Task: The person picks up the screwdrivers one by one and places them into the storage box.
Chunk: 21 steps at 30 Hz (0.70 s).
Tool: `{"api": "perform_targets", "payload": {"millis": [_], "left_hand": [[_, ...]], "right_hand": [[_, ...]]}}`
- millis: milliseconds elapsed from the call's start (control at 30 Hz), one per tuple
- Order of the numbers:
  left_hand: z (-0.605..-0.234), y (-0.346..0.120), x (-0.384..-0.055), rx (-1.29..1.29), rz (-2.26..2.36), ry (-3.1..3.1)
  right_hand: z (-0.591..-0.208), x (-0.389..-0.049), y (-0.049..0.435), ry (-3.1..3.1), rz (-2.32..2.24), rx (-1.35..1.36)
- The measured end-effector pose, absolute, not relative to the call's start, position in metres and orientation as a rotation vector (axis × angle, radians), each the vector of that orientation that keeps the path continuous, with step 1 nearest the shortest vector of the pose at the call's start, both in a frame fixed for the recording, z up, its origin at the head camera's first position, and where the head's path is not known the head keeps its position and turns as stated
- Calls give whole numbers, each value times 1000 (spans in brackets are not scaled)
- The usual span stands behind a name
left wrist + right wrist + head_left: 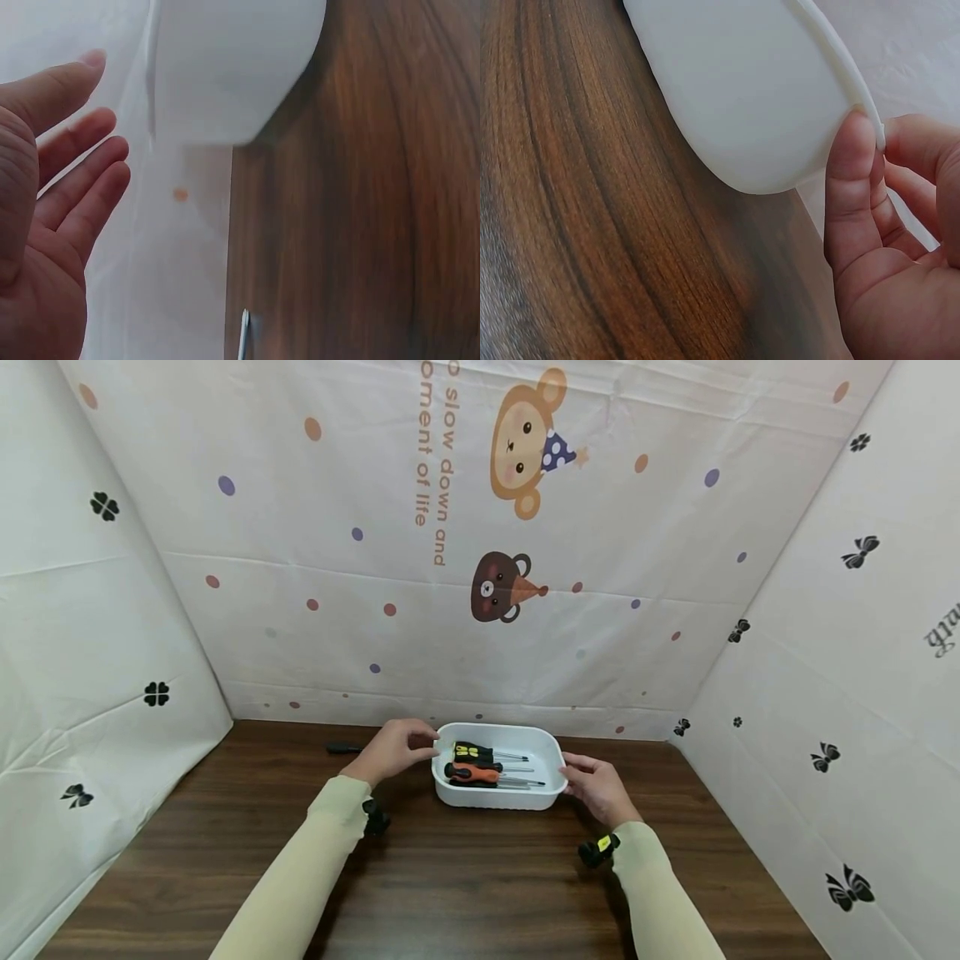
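Observation:
A white plastic basin (498, 797) with rounded corners is near the back of the table. Inside it lie several screwdrivers, among them an orange-and-black one (472, 772) and a yellow-and-black one (471, 752), shafts pointing right. My right hand (596, 787) pinches the basin's right rim between thumb and fingers, the thumb (851, 172) on the near side in the right wrist view. At the opposite end, my left hand (393, 750) is by the left rim. Its fingers are loosely spread, and the left wrist view shows a gap between them and the basin (232, 67).
A dark handle (343, 748) lies on the wooden table (465, 877) to the left of my left hand. In the left wrist view a thin metal shaft (244, 334) shows at the bottom. White printed cloth (360, 635) hangs behind the table and along both sides.

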<state>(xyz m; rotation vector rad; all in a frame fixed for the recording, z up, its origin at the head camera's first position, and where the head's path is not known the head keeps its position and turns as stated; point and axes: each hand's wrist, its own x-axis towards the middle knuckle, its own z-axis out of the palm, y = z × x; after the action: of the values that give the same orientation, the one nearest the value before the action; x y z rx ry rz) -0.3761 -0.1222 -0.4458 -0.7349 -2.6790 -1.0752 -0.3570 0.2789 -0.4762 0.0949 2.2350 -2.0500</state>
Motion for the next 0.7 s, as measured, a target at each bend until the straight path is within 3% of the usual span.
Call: {"api": "perform_targets", "payload": {"millis": [700], "left_hand": [[-472,-227,-387,-454,-1059,-2698]], "right_hand": [[-478,-358,279,2242,-2053,103]]}}
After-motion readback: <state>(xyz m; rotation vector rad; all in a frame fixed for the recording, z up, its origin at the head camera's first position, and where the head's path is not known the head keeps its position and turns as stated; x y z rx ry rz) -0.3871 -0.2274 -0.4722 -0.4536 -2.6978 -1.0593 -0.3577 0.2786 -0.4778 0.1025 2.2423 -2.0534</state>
